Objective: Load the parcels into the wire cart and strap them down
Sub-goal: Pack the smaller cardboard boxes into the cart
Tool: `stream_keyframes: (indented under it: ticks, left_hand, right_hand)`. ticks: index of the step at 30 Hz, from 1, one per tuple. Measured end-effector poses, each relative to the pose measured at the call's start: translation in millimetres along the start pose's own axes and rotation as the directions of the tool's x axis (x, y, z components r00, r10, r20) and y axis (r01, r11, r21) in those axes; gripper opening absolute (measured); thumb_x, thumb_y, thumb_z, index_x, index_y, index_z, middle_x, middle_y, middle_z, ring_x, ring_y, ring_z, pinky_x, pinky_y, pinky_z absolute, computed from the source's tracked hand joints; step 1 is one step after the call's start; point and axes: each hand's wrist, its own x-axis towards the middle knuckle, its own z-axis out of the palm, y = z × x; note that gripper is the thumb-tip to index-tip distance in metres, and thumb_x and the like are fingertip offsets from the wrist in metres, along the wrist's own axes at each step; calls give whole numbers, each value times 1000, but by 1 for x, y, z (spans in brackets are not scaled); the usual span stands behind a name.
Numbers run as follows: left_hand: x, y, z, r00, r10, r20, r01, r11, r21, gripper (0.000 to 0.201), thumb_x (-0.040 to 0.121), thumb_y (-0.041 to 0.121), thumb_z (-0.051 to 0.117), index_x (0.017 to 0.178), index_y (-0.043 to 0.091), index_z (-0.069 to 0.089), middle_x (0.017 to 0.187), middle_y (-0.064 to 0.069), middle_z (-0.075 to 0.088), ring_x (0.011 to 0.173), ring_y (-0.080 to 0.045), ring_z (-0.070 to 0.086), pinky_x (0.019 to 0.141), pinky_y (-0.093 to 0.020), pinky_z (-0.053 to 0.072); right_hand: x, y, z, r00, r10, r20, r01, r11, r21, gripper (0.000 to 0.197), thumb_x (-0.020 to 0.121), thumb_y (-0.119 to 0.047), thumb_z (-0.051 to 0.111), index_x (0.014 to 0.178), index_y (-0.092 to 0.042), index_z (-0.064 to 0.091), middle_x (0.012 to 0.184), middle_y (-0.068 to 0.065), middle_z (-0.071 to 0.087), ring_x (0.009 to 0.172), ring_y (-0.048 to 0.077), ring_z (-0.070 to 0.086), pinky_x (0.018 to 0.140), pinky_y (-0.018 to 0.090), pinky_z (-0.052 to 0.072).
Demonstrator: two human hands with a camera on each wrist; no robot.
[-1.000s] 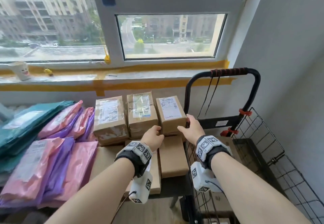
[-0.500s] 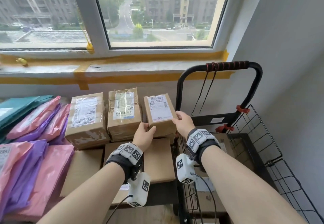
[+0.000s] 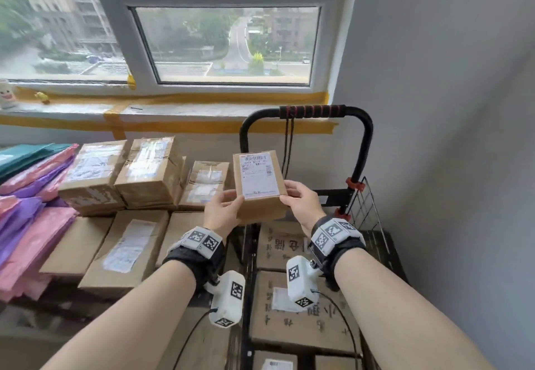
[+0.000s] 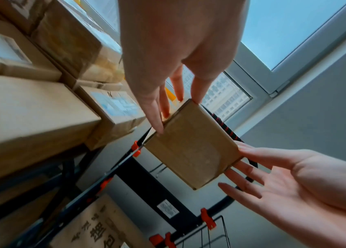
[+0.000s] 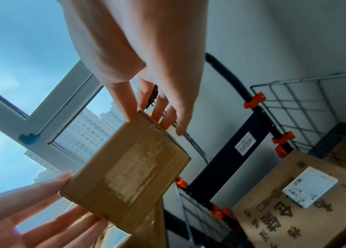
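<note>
Both hands hold a small brown parcel [image 3: 259,178] with a white label in the air, just over the gap between the table and the cart. My left hand [image 3: 223,210] grips its left edge, thumb on top. My right hand [image 3: 301,201] grips the right edge the same way. From below, the parcel [image 4: 191,151] shows its taped underside [image 5: 129,171], with fingertips on both sides. The wire cart [image 3: 367,204] stands at the right with a black handle [image 3: 312,111]. Large cartons [image 3: 301,311] lie inside it. Thin dark cords [image 3: 288,143] hang from the handle.
Several brown parcels [image 3: 144,172] are stacked on the table at the left, with flat cartons [image 3: 124,251] in front. Pink and purple mailer bags [image 3: 29,224] lie further left. A grey wall [image 3: 448,167] closes the right side and a window sill [image 3: 173,109] runs behind.
Both hands closed on the rightmost small parcel, lifted it off the stack and carried it right toward the cart. Another parcel shows where it stood.
</note>
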Motion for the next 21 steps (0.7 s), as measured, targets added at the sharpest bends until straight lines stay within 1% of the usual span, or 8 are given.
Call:
stream_keyframes:
  ticks: [4, 6, 9, 12, 15, 17, 19, 21]
  left_hand:
    - [-15, -17, 51, 996, -48, 78, 52, 998, -46, 28, 86, 17, 67, 112, 12, 59, 102, -10, 64, 101, -21, 62, 74, -29, 53]
    - [-14, -32, 75, 991, -80, 104, 83, 996, -20, 25, 85, 14, 69, 108, 14, 60, 107, -11, 66, 104, -20, 62, 75, -30, 53]
    - [-5, -60, 107, 983, -134, 124, 136, 991, -5, 21, 84, 11, 68, 101, 18, 59, 112, -9, 65, 107, -20, 62, 81, -34, 55]
    - [16, -96, 135, 975, -174, 141, 169, 984, 49, 26, 84, 7, 67, 108, 14, 60, 114, -9, 65, 105, -19, 62, 81, -34, 56]
    - [42, -137, 157, 957, -240, 166, 221, 967, 123, 27, 84, 8, 68, 108, 19, 60, 114, -7, 65, 102, -19, 64, 87, -38, 56]
    - [60, -162, 172, 934, -289, 210, 254, 951, 178, 39, 84, 10, 68, 120, 18, 56, 117, -6, 64, 102, -18, 65, 88, -38, 55]
    - [80, -186, 187, 917, -319, 238, 267, 937, 225, 49, 85, 9, 68, 130, 15, 51, 121, -6, 63, 94, -13, 66, 79, -28, 57]
    - [101, -206, 202, 908, -330, 260, 263, 929, 263, 52, 86, 8, 66, 134, 13, 48, 122, -3, 61, 83, -2, 63, 60, -13, 54]
  right_hand:
    - [-10, 22, -57, 997, 73, -36, -72, 997, 12, 34, 89, -6, 59, 121, -18, 58, 117, 3, 62, 109, 17, 57, 98, 39, 48]
    - [-11, 39, -78, 993, 98, -68, -98, 995, 0, 33, 89, -8, 60, 120, -19, 59, 120, 3, 62, 111, 15, 56, 99, 37, 46]
    - [-8, 75, -99, 983, 158, -95, -157, 987, 20, 34, 89, -3, 58, 119, -19, 58, 117, 2, 64, 112, 15, 57, 98, 33, 47]
    - [4, 120, -114, 965, 230, -130, -228, 973, 32, 44, 89, 0, 58, 130, -15, 53, 123, 2, 60, 110, 11, 54, 97, 29, 45]
    - [23, 170, -123, 937, 319, -141, -317, 948, 36, 54, 88, 4, 57, 138, -12, 46, 124, 3, 57, 107, 9, 49, 98, 26, 40]
    - [40, 201, -128, 920, 361, -151, -361, 932, 30, 53, 87, 7, 55, 136, -12, 48, 125, 4, 57, 108, 11, 50, 99, 26, 40]
    - [59, 229, -132, 900, 404, -165, -406, 914, 23, 52, 86, 9, 54, 134, -12, 51, 123, 3, 58, 112, 13, 51, 101, 30, 42]
    - [83, 256, -136, 884, 433, -174, -439, 899, 6, 53, 86, 9, 54, 134, -13, 50, 127, 4, 57, 118, 16, 51, 104, 34, 42]
